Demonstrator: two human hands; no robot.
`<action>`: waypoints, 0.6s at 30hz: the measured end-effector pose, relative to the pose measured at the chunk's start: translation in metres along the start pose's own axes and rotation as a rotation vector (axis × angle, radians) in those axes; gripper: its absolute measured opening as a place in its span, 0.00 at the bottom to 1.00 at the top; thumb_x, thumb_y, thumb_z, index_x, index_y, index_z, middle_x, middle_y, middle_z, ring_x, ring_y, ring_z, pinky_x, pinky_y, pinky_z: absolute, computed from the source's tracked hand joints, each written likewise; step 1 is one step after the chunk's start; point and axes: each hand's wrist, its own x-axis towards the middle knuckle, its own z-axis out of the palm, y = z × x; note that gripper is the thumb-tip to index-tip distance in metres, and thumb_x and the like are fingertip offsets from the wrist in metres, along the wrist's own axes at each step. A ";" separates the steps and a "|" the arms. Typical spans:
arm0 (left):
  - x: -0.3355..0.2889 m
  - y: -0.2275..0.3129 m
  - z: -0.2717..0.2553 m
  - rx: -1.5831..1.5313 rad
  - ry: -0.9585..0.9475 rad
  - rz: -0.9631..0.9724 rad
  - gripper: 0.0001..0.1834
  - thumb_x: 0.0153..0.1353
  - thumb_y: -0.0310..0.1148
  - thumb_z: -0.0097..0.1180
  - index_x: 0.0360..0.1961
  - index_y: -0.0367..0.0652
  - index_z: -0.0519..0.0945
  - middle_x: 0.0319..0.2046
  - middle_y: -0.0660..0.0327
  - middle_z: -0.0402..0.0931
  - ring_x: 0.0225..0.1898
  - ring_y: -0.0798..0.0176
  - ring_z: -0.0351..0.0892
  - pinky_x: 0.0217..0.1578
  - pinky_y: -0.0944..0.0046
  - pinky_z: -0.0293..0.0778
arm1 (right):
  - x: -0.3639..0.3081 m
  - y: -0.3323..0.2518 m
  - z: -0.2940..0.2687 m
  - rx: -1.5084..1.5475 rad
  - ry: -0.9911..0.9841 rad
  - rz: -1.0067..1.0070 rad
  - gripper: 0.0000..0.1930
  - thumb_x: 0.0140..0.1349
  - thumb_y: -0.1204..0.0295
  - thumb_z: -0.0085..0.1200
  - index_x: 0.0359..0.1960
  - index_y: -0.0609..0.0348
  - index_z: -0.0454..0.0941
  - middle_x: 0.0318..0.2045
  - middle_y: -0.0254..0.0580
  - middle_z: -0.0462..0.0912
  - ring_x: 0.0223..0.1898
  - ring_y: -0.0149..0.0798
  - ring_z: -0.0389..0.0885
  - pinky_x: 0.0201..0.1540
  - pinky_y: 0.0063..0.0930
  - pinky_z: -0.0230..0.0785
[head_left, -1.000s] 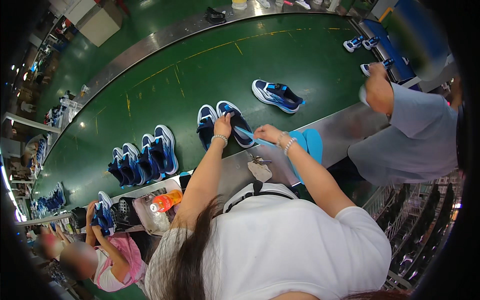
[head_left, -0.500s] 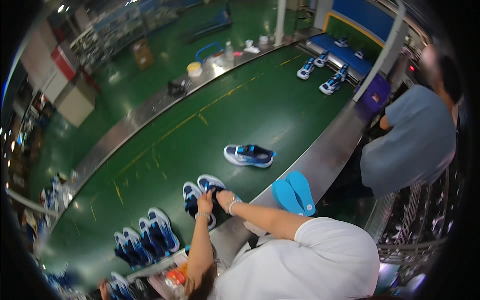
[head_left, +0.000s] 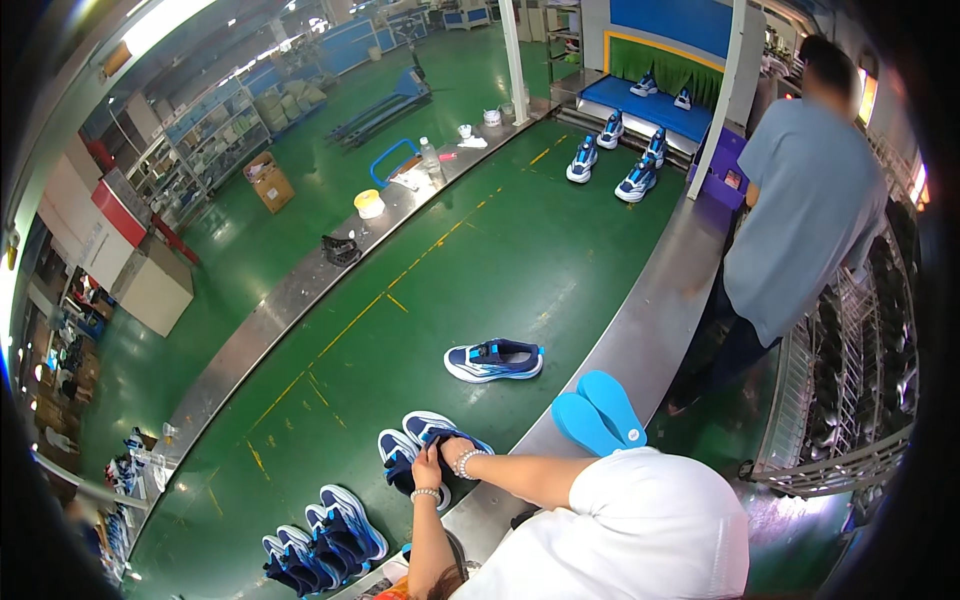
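Observation:
Two navy, white and blue sneakers stand side by side on the green belt in front of me. My right hand (head_left: pixel 456 451) is closed on the collar of the right-hand sneaker (head_left: pixel 421 422). Close against it, my left hand (head_left: pixel 427 468) has its fingers pinched at the same shoe's opening; the fingertips are partly hidden. The left-hand sneaker (head_left: pixel 393 444) touches it and is partly covered by my left hand. Farther off lies a single matching sneaker (head_left: pixel 490 364), side-on. Blue insoles (head_left: pixel 598 411) rest on the metal edge to my right.
Several more sneakers (head_left: pixel 345 520) line up at the near left. Others stand at the far end, by a blue machine opening (head_left: pixel 650 105). A metal ledge (head_left: pixel 300 290) carries a yellow-rimmed tub (head_left: pixel 369 205) and a bottle (head_left: pixel 429 155). A person in grey-blue (head_left: pixel 805 200) stands at right, beside wire racks.
My view has tilted up, so the belt and shoes sit lower in it. Both hands stay at the same sneaker. The person at right now appears more upright.

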 end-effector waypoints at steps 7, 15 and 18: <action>-0.011 0.004 0.024 0.063 0.529 0.312 0.14 0.53 0.32 0.52 0.37 0.33 0.72 0.38 0.44 0.71 0.40 0.43 0.69 0.42 0.53 0.65 | -0.090 0.045 -0.002 -0.047 0.529 -0.555 0.15 0.55 0.73 0.41 0.45 0.53 0.71 0.56 0.49 0.64 0.53 0.49 0.67 0.56 0.36 0.58; 0.000 0.019 0.051 0.638 -0.249 0.054 0.36 0.42 0.35 0.62 0.51 0.29 0.63 0.47 0.45 0.67 0.50 0.46 0.66 0.51 0.57 0.64 | -0.098 0.151 -0.129 -0.257 0.838 0.042 0.31 0.49 0.58 0.53 0.56 0.47 0.60 0.59 0.44 0.55 0.62 0.52 0.49 0.57 0.54 0.49; 0.049 -0.014 0.066 0.532 -0.578 0.004 0.21 0.42 0.40 0.60 0.33 0.32 0.78 0.35 0.49 0.77 0.36 0.52 0.78 0.39 0.61 0.73 | -0.093 0.170 -0.149 -0.309 0.711 0.115 0.31 0.48 0.56 0.54 0.56 0.45 0.61 0.58 0.47 0.57 0.60 0.53 0.53 0.56 0.53 0.52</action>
